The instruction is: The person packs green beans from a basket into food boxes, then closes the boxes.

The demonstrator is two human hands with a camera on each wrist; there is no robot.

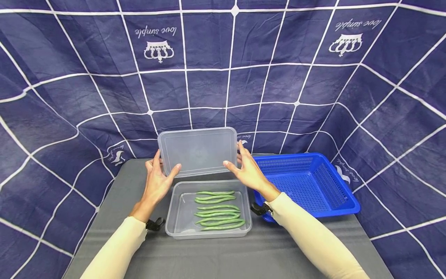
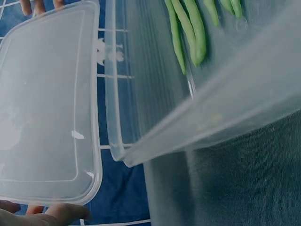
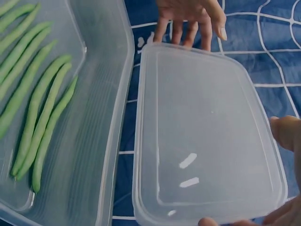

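Observation:
A clear plastic lid (image 1: 199, 151) is held up, tilted, behind a clear plastic container (image 1: 182, 221). My left hand (image 1: 158, 182) grips the lid's left edge, and my right hand (image 1: 251, 170) has the right edge between thumb and fingers. Several green beans (image 1: 217, 212) lie side by side on the container's floor. The lid (image 2: 42, 103) stands apart from the container's rim in the left wrist view. From the right wrist, the left hand's fingertips (image 3: 176, 33) pass partly behind the lid's far edge.
A blue plastic basket (image 1: 303, 190) with slotted sides sits right of the container, partly behind my right forearm. Grey cloth (image 1: 209, 259) covers the table. Dark blue curtains (image 1: 209, 89) with white grid lines hang behind and at both sides.

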